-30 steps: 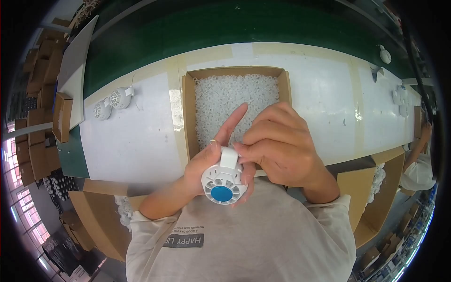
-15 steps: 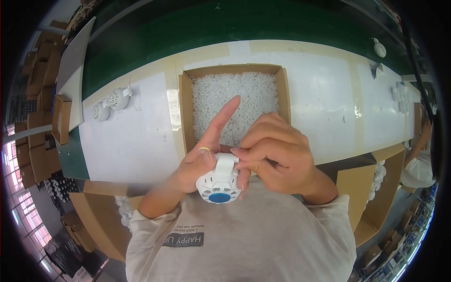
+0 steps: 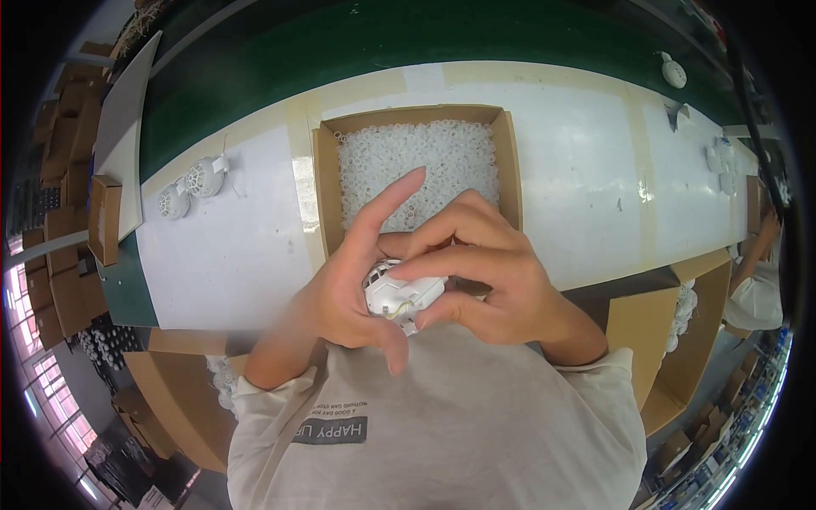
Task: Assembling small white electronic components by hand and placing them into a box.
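Just above my shirt front I have a small white fan-like housing (image 3: 401,295) in both hands, its slotted side tilted toward my left palm. My left hand (image 3: 347,276) cradles it, with one finger stretched up over the box and the thumb pointing down beside it. From the other side my right hand (image 3: 493,276) grips it, index fingertip on top and thumb at the lower edge. A thin yellowish-green wire shows at its near side. Beyond my hands, a cardboard box (image 3: 512,161) holds a heap of small translucent white rings (image 3: 416,166).
Two white grilled housings (image 3: 202,178) lie on the white worktop (image 3: 578,178) at left. More white units (image 3: 721,161) are at far right, one (image 3: 673,71) on the green surface (image 3: 510,34). Open cartons (image 3: 166,391) flank me. Another person's arm (image 3: 763,246) shows at right.
The housing has been turned over, so its blue disc no longer shows. My right hand has shifted from pinching its top to gripping its side; my left thumb has swung downward.
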Demonstrator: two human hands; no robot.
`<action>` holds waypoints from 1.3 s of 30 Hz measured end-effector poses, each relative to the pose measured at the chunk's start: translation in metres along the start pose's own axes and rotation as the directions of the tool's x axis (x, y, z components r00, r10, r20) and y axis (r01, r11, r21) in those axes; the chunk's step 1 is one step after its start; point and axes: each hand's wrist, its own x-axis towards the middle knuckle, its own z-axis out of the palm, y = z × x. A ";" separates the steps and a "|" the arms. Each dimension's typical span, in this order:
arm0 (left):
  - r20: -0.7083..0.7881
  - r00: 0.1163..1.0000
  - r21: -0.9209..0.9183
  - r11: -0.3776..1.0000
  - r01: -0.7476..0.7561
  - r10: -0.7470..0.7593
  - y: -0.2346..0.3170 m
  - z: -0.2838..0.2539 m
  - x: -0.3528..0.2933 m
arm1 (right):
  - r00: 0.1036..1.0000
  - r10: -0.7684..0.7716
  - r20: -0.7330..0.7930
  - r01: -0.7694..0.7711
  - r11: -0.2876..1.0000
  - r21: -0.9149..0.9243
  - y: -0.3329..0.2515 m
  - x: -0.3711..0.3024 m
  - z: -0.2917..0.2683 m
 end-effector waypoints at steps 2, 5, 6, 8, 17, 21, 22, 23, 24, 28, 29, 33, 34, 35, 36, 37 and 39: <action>0.017 1.000 0.047 0.999 -0.021 0.021 0.000 -0.002 0.003 | 1.000 -0.023 -0.007 0.023 1.000 -0.019 0.004 0.000 0.000; 0.089 0.996 0.318 0.948 -0.028 0.000 0.010 -0.004 0.005 | 0.998 -0.056 -0.002 0.055 0.997 -0.062 0.006 -0.002 -0.001; 0.085 0.996 0.318 0.948 -0.027 0.000 0.013 -0.003 0.007 | 0.998 -0.055 0.001 0.055 0.997 -0.060 0.006 -0.002 -0.001; 0.115 0.993 0.457 0.888 -0.056 0.004 0.018 0.001 0.010 | 0.999 -0.039 0.003 0.039 0.998 -0.048 0.006 -0.002 -0.002; 0.132 0.991 0.562 0.825 -0.065 -0.012 0.015 0.004 0.002 | 0.989 -0.061 0.133 0.072 0.994 -0.085 0.009 -0.004 -0.014; -0.033 0.999 0.325 0.946 0.005 0.006 0.010 0.004 -0.010 | 1.000 -0.027 0.011 0.026 0.997 0.077 0.011 0.009 -0.005; -0.028 0.999 0.328 0.944 -0.011 0.021 0.011 0.003 -0.013 | 0.999 -0.037 0.016 0.036 0.997 0.067 0.014 0.012 -0.008; -0.162 0.987 0.141 0.990 0.024 0.000 0.014 0.003 -0.017 | 0.999 0.005 -0.035 -0.008 0.995 -0.101 0.019 0.012 -0.012; -0.285 0.957 -0.056 0.998 0.034 -0.048 0.016 0.000 -0.018 | 0.995 0.037 -0.093 -0.060 0.963 -0.262 0.025 0.011 -0.015; -0.473 0.846 -0.404 0.914 0.041 -0.247 0.033 -0.008 -0.010 | 0.987 0.158 0.043 -0.082 0.704 -0.706 0.050 -0.004 -0.002; -0.490 0.830 -0.417 0.908 0.045 -0.266 0.036 -0.010 -0.010 | 0.965 0.231 0.126 -0.031 0.576 -0.817 0.053 -0.005 0.002; -0.484 0.855 -0.425 0.904 -0.044 -0.186 0.027 -0.025 -0.017 | 0.944 0.311 0.113 -0.050 0.474 -0.879 0.050 0.000 0.006; -0.435 0.898 -0.413 0.901 -0.135 -0.065 0.018 -0.030 -0.021 | 0.944 0.308 0.118 -0.046 0.476 -0.878 0.050 0.000 0.006; -0.381 0.923 -0.405 0.886 -0.224 0.060 0.013 -0.034 -0.025 | 0.943 0.313 0.111 -0.064 0.499 -0.864 0.050 -0.001 0.004; -0.385 0.921 -0.402 0.887 -0.228 0.062 0.012 -0.035 -0.025 | 0.941 0.320 0.105 -0.082 0.521 -0.850 0.051 -0.003 0.001; -0.393 0.913 -0.150 0.972 -0.182 0.111 0.011 -0.036 -0.026 | 0.940 0.327 0.100 -0.101 0.542 -0.834 0.051 -0.004 0.000; -0.374 0.905 0.368 0.928 -0.056 0.202 0.010 -0.036 -0.025 | 0.946 0.313 0.088 -0.107 0.556 -0.824 0.050 -0.004 -0.003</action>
